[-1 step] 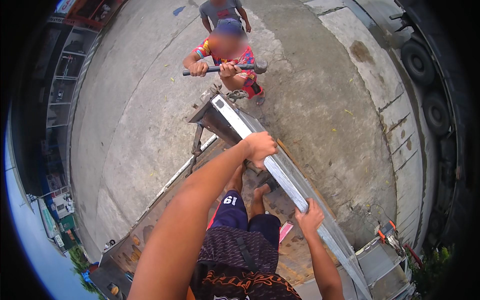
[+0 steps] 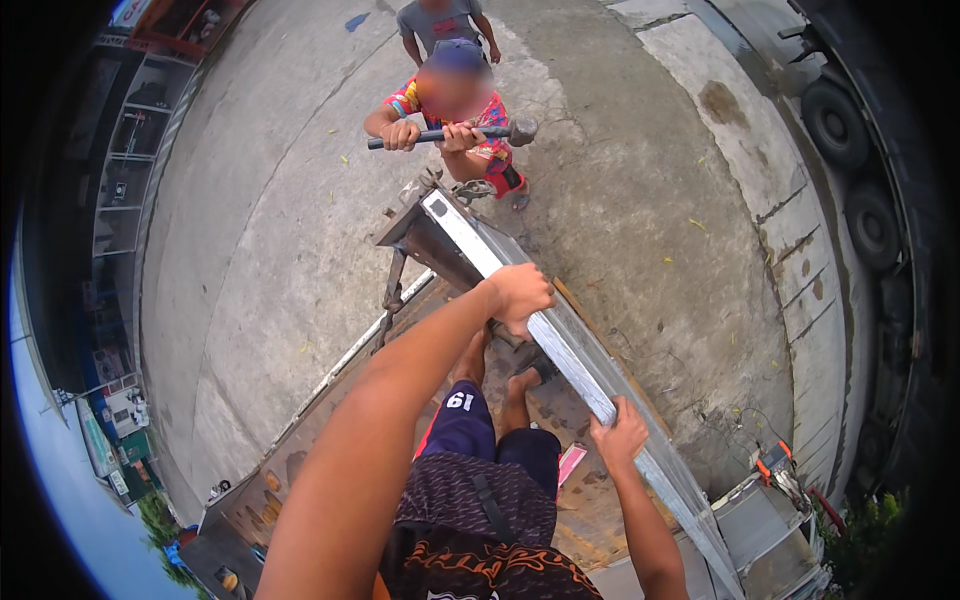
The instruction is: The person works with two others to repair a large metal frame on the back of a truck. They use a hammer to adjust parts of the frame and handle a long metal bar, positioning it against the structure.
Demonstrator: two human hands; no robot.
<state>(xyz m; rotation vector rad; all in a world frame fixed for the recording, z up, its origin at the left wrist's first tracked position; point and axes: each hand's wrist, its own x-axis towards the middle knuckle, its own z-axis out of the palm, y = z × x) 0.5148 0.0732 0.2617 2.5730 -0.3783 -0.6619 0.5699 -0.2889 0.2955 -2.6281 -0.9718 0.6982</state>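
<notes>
My left hand point(image 2: 521, 298) is wrapped over the silver top rail point(image 2: 585, 372) of an upright metal side panel, roughly at the rail's middle. Closer to me, my right hand point(image 2: 620, 432) has its fingers closed round the same rail. The panel slants from the far centre to the near right, alongside a rusty truck bed point(image 2: 330, 415) where I stand. Beyond its far end, a person in a bright patterned shirt holds a sledgehammer point(image 2: 470, 135) level in both hands, its head to the right. The undersides of my fingers are hidden.
Rusty metal brackets point(image 2: 405, 225) sit at the panel's far corner. Another person in a grey shirt point(image 2: 445, 25) stands behind on the concrete point(image 2: 280, 190). Large truck tyres point(image 2: 835, 122) line the right side. An orange-and-grey device point(image 2: 773, 462) with cables lies at near right.
</notes>
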